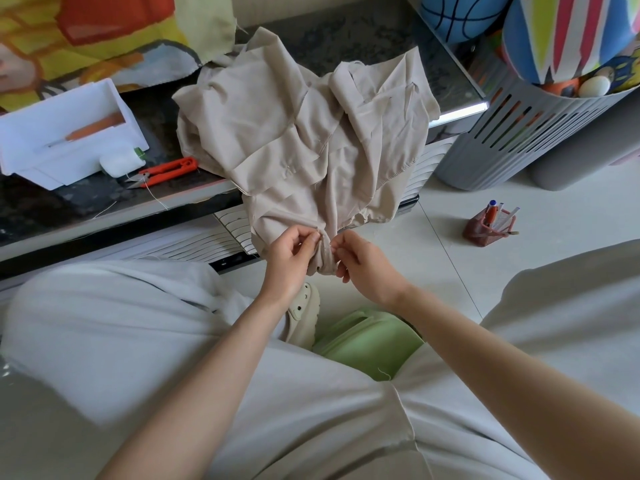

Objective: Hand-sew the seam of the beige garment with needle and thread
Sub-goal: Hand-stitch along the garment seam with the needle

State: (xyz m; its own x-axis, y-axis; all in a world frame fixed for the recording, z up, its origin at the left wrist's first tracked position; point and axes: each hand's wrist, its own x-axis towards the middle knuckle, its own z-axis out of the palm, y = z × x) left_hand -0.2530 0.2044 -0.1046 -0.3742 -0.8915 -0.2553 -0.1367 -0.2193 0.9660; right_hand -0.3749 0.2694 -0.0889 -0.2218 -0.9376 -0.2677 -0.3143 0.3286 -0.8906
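Both hands meet at the lowest tip of the beige garment, below the near edge of the surface. We see the left hand pinching a fold of the cloth between thumb and forefinger. The right hand, just beside it, has its fingers curled and nips the same bunched cloth. Whether it also holds a needle we cannot tell, as anything there is too small to make out. The garment's long axis runs from the far side of the surface toward us. Its wide, crumpled upper part lies spread on top, and its lower part hangs over the edge and narrows to a gathered point at the hands. The cloth is plain, matte and creased, with a stitched hem line on its right side and raw, fraying edges. The surface is dark, speckled and glossy. On its left part lie orange thread snips, a white box and a loose pale thread, with a bright printed cloth behind. To the right stands a grey slotted basket, and a pen holder sits on the pale tiled floor. Between our knees are a green stool and a cream clog.
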